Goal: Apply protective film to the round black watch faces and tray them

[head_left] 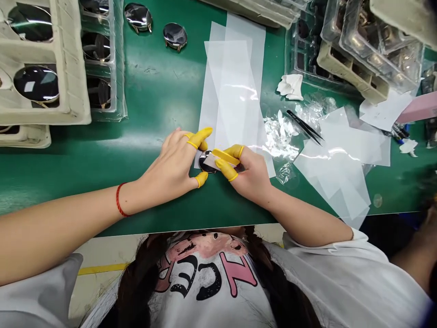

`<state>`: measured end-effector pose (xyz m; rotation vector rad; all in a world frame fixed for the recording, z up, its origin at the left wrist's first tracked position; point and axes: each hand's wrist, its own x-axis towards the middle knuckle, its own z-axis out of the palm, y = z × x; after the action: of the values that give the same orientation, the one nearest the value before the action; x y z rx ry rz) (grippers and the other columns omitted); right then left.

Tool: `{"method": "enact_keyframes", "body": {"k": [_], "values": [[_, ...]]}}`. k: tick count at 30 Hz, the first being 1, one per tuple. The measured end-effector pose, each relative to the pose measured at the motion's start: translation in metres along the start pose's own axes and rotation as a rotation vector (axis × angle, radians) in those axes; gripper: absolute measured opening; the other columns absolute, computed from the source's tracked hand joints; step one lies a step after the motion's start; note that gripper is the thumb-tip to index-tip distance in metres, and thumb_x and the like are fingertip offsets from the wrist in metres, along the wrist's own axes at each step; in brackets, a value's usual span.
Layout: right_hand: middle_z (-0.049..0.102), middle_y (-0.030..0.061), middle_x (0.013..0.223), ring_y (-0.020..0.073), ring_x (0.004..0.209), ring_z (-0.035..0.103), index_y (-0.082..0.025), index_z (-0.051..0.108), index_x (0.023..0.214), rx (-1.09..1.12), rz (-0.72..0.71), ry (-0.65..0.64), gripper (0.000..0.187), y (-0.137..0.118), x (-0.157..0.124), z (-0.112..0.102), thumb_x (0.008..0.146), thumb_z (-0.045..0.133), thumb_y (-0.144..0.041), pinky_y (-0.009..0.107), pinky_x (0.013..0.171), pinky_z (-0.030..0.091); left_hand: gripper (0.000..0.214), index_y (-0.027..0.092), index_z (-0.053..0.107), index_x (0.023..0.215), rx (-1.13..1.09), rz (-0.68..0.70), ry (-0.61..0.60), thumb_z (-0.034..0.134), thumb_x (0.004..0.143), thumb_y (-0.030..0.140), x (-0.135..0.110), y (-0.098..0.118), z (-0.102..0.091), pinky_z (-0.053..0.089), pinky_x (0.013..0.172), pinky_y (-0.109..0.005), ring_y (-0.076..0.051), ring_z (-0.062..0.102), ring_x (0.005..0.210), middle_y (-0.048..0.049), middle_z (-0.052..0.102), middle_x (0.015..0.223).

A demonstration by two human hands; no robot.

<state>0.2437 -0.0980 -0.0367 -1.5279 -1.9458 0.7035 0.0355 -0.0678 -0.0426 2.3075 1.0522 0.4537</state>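
Note:
A small round dark glossy watch case (205,163) lies on the green mat near the table's front edge, half covered by a slip of clear film. My left hand (175,161), with yellow finger cots, pinches the case from the left between thumb and forefinger. My right hand (246,171), also in yellow cots, grips a small white and yellow scraper-like piece (221,157) and presses it onto the case from the right. A stack of translucent film sheets (235,82) lies just behind both hands.
Pulp and clear plastic trays (68,68) holding dark round parts stand at the back left. Two loose round cases (175,35) lie beside them. Black tweezers (305,126), crumpled film scraps and more film sheets (341,159) lie to the right; stacked trays (358,45) stand at the back right.

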Motion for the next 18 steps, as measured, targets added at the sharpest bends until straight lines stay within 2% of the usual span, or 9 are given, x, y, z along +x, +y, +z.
{"method": "enact_keyframes", "body": {"k": [6, 8, 11, 14, 16, 18], "values": [[0.06, 0.0041, 0.072, 0.017, 0.065, 0.05, -0.022, 0.048, 0.074, -0.255, 0.037, 0.066, 0.033, 0.019, 0.01, -0.002, 0.095, 0.048, -0.047, 0.035, 0.068, 0.042, 0.064, 0.022, 0.033, 0.145, 0.008, 0.001, 0.003, 0.059, 0.086, 0.028, 0.001, -0.002, 0.001, 0.026, 0.121, -0.057, -0.028, 0.048, 0.117, -0.0068, 0.056, 0.119], [0.057, 0.0021, 0.069, 0.0158, 0.063, 0.047, -0.022, 0.048, 0.075, -0.21, 0.06, 0.059, 0.035, 0.022, 0.014, -0.006, 0.095, 0.05, -0.051, 0.034, 0.068, 0.041, 0.064, 0.022, 0.034, 0.144, 0.018, -0.007, 0.002, 0.059, 0.085, 0.027, 0.001, -0.001, 0.001, 0.024, 0.121, -0.058, -0.028, 0.049, 0.118, -0.0063, 0.056, 0.119], [0.059, 0.0, 0.074, 0.0143, 0.064, 0.049, -0.022, 0.053, 0.084, -0.017, 0.059, 0.057, 0.037, 0.019, 0.016, -0.014, 0.095, 0.05, -0.057, 0.031, 0.064, 0.039, 0.064, 0.018, 0.034, 0.144, 0.022, -0.012, -0.01, 0.058, 0.085, 0.026, 0.002, 0.001, 0.0, 0.022, 0.122, -0.059, -0.026, 0.049, 0.118, -0.0066, 0.056, 0.119], [0.062, 0.0009, 0.081, 0.0149, 0.071, 0.054, -0.021, 0.054, 0.087, 0.046, -0.068, -0.028, 0.034, 0.013, 0.016, -0.018, 0.097, 0.05, -0.054, 0.031, 0.068, 0.04, 0.066, 0.018, 0.032, 0.145, 0.008, -0.013, -0.015, 0.057, 0.085, 0.025, 0.002, 0.001, -0.001, 0.019, 0.123, -0.061, -0.026, 0.048, 0.117, -0.0064, 0.055, 0.118], [0.062, 0.002, 0.08, 0.0156, 0.073, 0.053, -0.021, 0.051, 0.081, -0.022, -0.172, -0.137, 0.034, 0.011, 0.019, -0.017, 0.098, 0.048, -0.05, 0.033, 0.073, 0.039, 0.067, 0.02, 0.032, 0.146, -0.001, -0.022, -0.021, 0.057, 0.083, 0.025, 0.002, 0.0, -0.001, 0.018, 0.123, -0.063, -0.026, 0.047, 0.116, -0.0061, 0.054, 0.117], [0.059, 0.0021, 0.075, 0.0159, 0.071, 0.05, -0.021, 0.047, 0.076, -0.1, -0.209, -0.217, 0.037, 0.012, 0.025, -0.015, 0.099, 0.045, -0.049, 0.034, 0.075, 0.037, 0.068, 0.02, 0.032, 0.146, -0.002, -0.026, -0.02, 0.057, 0.083, 0.026, 0.002, -0.001, 0.0, 0.017, 0.123, -0.064, -0.027, 0.047, 0.115, -0.0062, 0.052, 0.115]]}}
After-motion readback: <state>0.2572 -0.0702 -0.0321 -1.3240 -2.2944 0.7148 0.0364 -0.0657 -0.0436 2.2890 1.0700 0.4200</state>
